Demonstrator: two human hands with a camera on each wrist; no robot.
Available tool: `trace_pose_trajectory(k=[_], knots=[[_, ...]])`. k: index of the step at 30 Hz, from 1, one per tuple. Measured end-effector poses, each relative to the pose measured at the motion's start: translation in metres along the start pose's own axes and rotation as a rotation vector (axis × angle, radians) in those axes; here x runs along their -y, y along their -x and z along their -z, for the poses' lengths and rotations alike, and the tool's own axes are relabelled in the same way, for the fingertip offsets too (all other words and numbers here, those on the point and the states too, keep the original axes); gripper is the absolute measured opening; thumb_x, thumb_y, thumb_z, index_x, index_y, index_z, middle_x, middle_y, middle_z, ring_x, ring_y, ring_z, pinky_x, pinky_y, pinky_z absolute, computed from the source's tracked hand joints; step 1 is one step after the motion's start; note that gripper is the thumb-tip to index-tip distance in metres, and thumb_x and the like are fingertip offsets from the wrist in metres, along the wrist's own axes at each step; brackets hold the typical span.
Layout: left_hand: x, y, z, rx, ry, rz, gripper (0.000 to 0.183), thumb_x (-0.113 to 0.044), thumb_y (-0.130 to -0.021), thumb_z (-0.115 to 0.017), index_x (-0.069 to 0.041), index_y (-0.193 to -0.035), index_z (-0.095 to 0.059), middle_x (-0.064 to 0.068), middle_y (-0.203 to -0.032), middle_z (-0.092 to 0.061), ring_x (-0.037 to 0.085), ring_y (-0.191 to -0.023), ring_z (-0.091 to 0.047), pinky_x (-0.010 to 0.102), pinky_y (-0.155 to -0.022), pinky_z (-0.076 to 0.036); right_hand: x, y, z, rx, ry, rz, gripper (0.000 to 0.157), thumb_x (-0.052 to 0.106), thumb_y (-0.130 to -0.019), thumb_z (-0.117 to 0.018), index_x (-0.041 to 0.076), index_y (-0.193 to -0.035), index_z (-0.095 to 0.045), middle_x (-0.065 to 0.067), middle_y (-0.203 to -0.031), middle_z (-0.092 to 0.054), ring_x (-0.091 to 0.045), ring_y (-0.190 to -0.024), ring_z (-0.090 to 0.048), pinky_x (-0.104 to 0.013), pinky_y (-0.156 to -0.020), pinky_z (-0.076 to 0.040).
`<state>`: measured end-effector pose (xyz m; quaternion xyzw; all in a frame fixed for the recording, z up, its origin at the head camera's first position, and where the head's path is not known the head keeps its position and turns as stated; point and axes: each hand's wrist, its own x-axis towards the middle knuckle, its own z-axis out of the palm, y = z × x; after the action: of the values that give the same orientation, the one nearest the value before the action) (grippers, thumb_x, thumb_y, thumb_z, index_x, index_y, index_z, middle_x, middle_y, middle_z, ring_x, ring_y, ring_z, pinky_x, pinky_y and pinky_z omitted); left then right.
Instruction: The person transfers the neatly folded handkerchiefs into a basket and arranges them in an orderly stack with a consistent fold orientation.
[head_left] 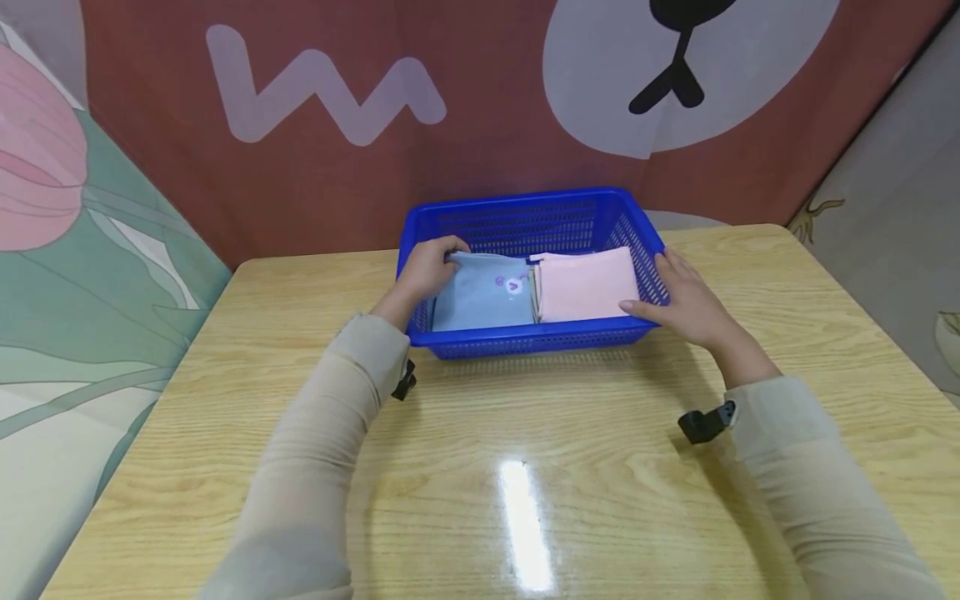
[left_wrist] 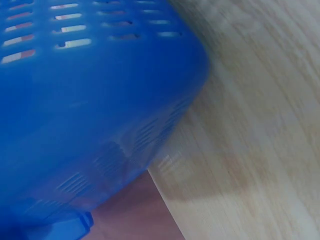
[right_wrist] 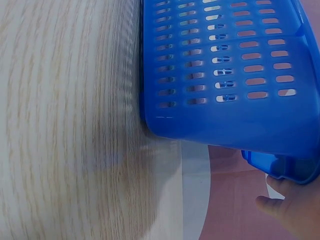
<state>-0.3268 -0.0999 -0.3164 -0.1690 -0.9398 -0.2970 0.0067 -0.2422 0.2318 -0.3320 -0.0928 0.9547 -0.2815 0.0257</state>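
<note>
A blue plastic basket with slotted walls stands at the back of the table. Inside it, on the left, lies a folded light blue cloth with a small white and purple motif; a folded pink cloth fills the right side. My left hand reaches over the left rim and pinches the blue cloth's far left corner between thumb and fingers. At the right end, my right hand holds the basket's rim, thumb over the edge beside the pink cloth and fingers along the outside. The left wrist view shows only the basket's outer wall.
The light wooden table extends toward me, with a bright light reflection on it. Behind the basket hangs a reddish-brown printed curtain. Small black cameras are worn at both wrists. Between the cloth stacks, thin folded edges show.
</note>
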Motion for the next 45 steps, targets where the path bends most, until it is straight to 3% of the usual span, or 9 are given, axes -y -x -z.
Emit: trace_pose_trajectory(k=[9,15,27,39,45], knots=[[-0.0024,-0.0008,-0.0066,0.04,-0.123,-0.036,0.027,0.003,-0.084,-0.046,-0.006,-0.108,-0.058,0.01,-0.11,-0.056,0.024,-0.106,-0.047,0.034,-0.088,-0.035,-0.0012,0.0023,0.0013,-0.004,0.0,-0.001,0.095,0.05,-0.079,-0.052,-0.003,-0.136,0.002,-0.019,-0.141,0.01,-0.029,-0.127,0.013,-0.057,-0.095,-0.002],[-0.0026,-0.0005,-0.0085,0.036,-0.163,0.0,0.031,0.004,-0.084,-0.045,-0.005,-0.111,-0.056,0.011,-0.111,-0.054,0.025,-0.108,-0.045,0.035,-0.09,-0.033,-0.0008,0.0024,0.0013,0.003,-0.004,-0.007,0.095,0.051,-0.079,-0.052,-0.003,-0.136,0.002,-0.017,-0.141,0.011,-0.029,-0.127,0.013,-0.056,-0.095,-0.002],[-0.001,0.0012,-0.0071,-0.147,-0.208,-0.053,0.028,0.006,-0.079,-0.046,0.0,-0.103,-0.059,0.016,-0.099,-0.055,0.03,-0.094,-0.049,0.036,-0.083,-0.036,-0.0001,0.001,0.0029,-0.002,0.001,-0.003,0.095,0.051,-0.079,-0.052,-0.003,-0.136,0.002,-0.018,-0.141,0.01,-0.029,-0.127,0.013,-0.057,-0.095,-0.002],[0.0011,0.001,-0.0028,-0.17,0.012,-0.017,0.022,-0.004,-0.083,-0.051,0.0,-0.104,-0.056,0.013,-0.099,-0.056,0.023,-0.094,-0.051,0.03,-0.083,-0.038,-0.0038,-0.001,0.0017,-0.018,-0.09,-0.001,0.088,0.046,-0.082,-0.051,-0.004,-0.136,-0.002,-0.018,-0.141,0.008,-0.031,-0.127,0.009,-0.057,-0.095,-0.001],[0.0028,0.0046,-0.0003,-0.215,0.104,-0.003,0.036,-0.006,-0.081,-0.054,0.001,-0.116,-0.046,0.016,-0.105,-0.054,0.025,-0.097,-0.051,0.031,-0.084,-0.038,-0.0072,0.0028,0.0069,0.019,-0.302,-0.094,0.08,0.046,-0.084,-0.046,0.008,-0.139,-0.002,-0.009,-0.143,0.007,-0.032,-0.128,0.005,-0.058,-0.094,-0.005]])
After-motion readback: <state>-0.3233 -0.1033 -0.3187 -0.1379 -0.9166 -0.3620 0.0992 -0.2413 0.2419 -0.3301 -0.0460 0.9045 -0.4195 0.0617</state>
